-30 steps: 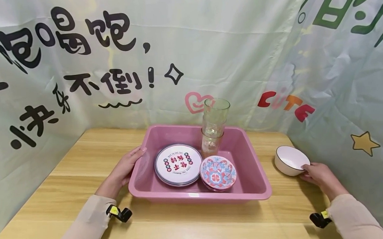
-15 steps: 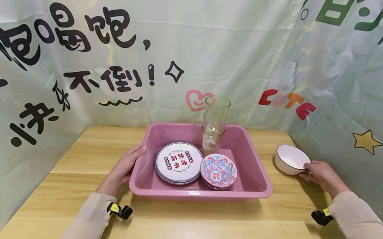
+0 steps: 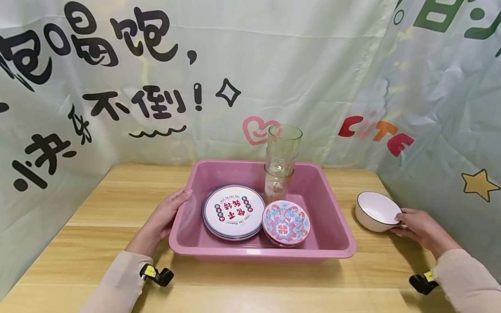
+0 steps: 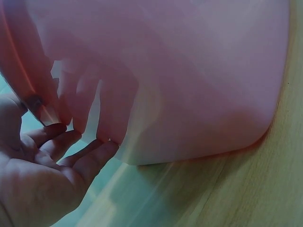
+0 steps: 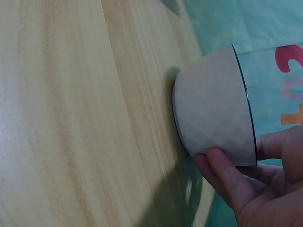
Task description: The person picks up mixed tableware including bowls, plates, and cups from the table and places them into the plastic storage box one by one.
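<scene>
A pink plastic basin (image 3: 263,256) stands on the table. At its left side my left hand (image 3: 162,216) holds the rim, thumb over the edge; in the left wrist view its fingertips (image 4: 111,145) touch the outer wall. Inside the basin lie a stack of white plates (image 3: 233,211) with red lettering, patterned bowls (image 3: 286,222) in pink and blue, and stacked clear glasses (image 3: 281,160). To the right of the basin, my right hand (image 3: 419,228) pinches a white bowl (image 5: 215,106) with a dark rim, thumb inside and fingers under its side. Whether the bowl's base touches the table cannot be told.
The wooden table (image 3: 256,296) extends in front of the basin and to both sides. Printed cloth (image 3: 314,69) hangs behind the table and along its left and right sides, close to the right hand.
My right hand's white bowl has shifted slightly left, toward the basin, in the last half second. The left hand stays on the basin's rim. The head view has tilted slightly.
</scene>
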A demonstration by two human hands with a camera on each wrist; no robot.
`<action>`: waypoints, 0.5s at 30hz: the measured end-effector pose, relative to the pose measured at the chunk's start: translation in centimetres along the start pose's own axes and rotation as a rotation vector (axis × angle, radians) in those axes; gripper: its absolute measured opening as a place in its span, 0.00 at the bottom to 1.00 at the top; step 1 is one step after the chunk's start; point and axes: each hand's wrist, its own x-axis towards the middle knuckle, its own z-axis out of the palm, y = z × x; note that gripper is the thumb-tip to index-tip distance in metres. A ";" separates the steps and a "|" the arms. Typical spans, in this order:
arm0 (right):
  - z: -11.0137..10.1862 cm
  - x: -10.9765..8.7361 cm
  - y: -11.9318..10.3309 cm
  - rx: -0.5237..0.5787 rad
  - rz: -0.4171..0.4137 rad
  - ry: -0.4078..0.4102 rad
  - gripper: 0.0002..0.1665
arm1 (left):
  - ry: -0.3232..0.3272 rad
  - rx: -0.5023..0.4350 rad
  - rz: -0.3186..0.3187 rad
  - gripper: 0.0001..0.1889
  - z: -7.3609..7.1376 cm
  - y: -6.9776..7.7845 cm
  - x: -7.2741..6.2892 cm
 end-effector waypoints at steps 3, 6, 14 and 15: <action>0.0 0.0 -0.2 -0.009 0.008 -0.012 0.35 | -0.002 0.001 0.003 0.33 0.1 0.1 0.0; 0.0 -0.1 -0.4 -0.020 0.015 -0.027 0.37 | 0.001 0.001 0.000 0.33 0.1 0.1 0.0; 0.0 -0.4 -1.0 -0.059 0.011 -0.048 0.39 | 0.002 0.004 -0.012 0.33 0.1 0.2 0.0; 0.1 -0.5 -1.1 -0.063 0.007 -0.053 0.39 | 0.003 0.007 -0.014 0.33 0.1 0.2 0.0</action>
